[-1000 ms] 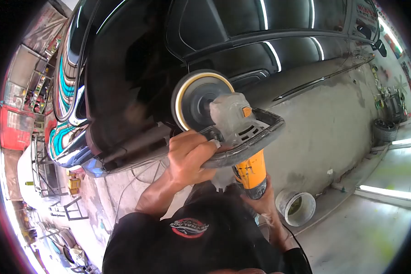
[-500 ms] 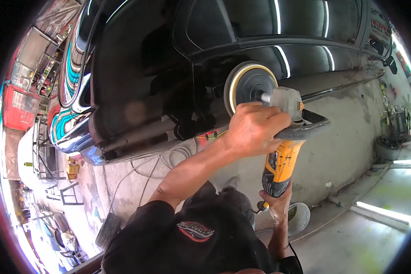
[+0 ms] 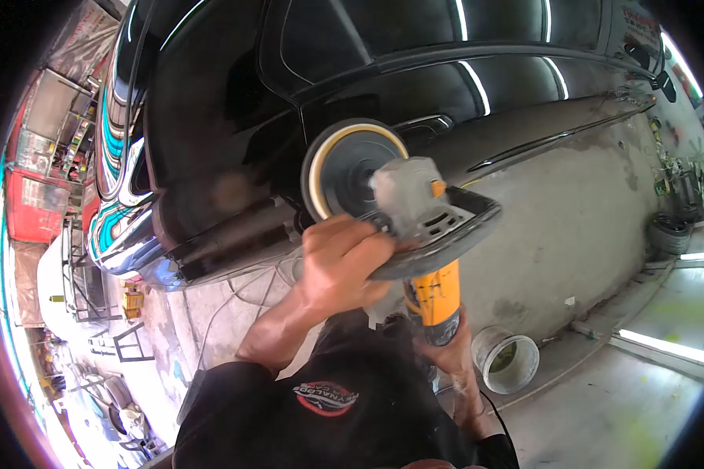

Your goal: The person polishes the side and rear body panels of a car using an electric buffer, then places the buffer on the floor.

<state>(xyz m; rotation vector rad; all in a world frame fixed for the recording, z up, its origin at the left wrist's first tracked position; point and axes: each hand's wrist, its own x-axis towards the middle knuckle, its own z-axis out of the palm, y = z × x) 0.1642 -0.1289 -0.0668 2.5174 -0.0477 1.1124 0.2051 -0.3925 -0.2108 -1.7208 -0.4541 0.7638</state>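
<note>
My left hand (image 3: 340,266) is wrapped round the black loop handle of a yellow and grey polisher (image 3: 434,289). Lower down, my right hand (image 3: 450,348) grips the dark rear end of its body. The tool's round pad (image 3: 356,172), black with a pale yellowish rim, faces the side of a glossy black car (image 3: 211,125), left of the door handle. Whether the pad touches the paint cannot be made out. Part of the handle is hidden behind my left fingers.
A white bucket (image 3: 508,363) stands on the floor by my right forearm. A hose (image 3: 227,301) lies in loops below the car. Tyres (image 3: 669,233) are at the far right, and a small yellow object (image 3: 133,303) and metal stands (image 3: 133,344) at the left.
Over the last second the polisher and both hands moved right along the car, then back left and slightly down. Both hands kept their hold.
</note>
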